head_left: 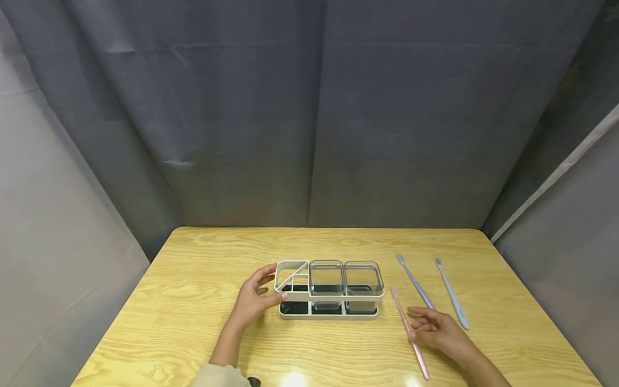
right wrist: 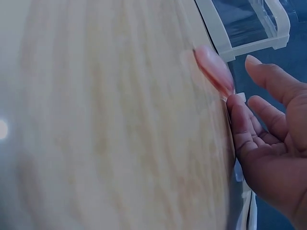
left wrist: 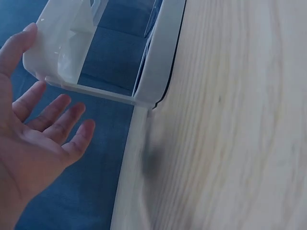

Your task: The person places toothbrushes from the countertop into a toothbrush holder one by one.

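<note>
left hand (head_left: 252,302): fingers apart, thumb touching white plastic compartmented holder (head_left: 330,291); right hand (head_left: 437,330): fingers apart, loosely over long pink plastic toothbrush (head_left: 410,332) on wooden tabletop (head_left: 193,301)

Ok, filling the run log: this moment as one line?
left hand: open, beside holder | right hand: open, over pink toothbrush | two bluish toothbrushes lie right

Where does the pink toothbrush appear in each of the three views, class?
Head view: pink toothbrush lies right of centre on the table, under the right hand.
Left wrist view: not in it.
Right wrist view: its blurred pink end shows upper right, beside the fingers.
Shared landmark: the white holder.
</note>
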Available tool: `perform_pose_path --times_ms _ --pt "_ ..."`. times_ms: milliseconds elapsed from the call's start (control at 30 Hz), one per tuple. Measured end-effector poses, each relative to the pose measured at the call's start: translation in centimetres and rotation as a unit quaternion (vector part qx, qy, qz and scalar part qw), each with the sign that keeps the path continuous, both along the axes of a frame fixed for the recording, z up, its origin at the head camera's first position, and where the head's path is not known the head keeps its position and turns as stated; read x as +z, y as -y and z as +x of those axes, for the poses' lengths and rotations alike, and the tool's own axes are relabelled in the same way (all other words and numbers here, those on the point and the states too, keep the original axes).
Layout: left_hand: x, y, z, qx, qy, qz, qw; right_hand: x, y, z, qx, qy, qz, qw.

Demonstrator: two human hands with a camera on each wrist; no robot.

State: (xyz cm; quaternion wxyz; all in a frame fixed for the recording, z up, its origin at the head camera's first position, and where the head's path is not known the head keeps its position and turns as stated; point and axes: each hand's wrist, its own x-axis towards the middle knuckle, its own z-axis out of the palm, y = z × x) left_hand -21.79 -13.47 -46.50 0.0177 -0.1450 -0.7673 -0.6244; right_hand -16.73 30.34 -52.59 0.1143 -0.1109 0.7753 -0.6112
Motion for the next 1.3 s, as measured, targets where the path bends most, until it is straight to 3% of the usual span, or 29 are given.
perform_pose_path --times_ms 200,333,433,633,933,1300 --pt "-2.1 0.2 -1.1 0.015 -0.007 -0.001 0.9999 -0.2 0.2 -0.1 -0.011 -0.016 0.017 1.000" --pt "-1.8 0.1 -1.0 0.007 0.008 0.007 0.9999 -0.2 0.2 -0.2 -0.008 -0.023 0.027 0.999" --pt "-0.9 0.0 -0.5 0.000 0.021 0.017 0.9996 0.1 0.5 -0.3 -0.005 -0.023 0.037 0.999" --pt "0.5 -0.3 0.2 -0.008 0.027 0.019 0.9994 0.8 1.3 -0.9 -0.012 -0.027 0.094 0.995" --pt "0.3 -0.3 0.3 -0.003 0.026 0.030 0.9992 0.9 1.7 -1.4 -0.019 -0.045 0.154 0.987" --pt "0.2 -0.3 0.2 -0.006 0.028 0.028 0.9992 1.4 2.6 -1.2 -0.050 -0.041 0.181 0.981"
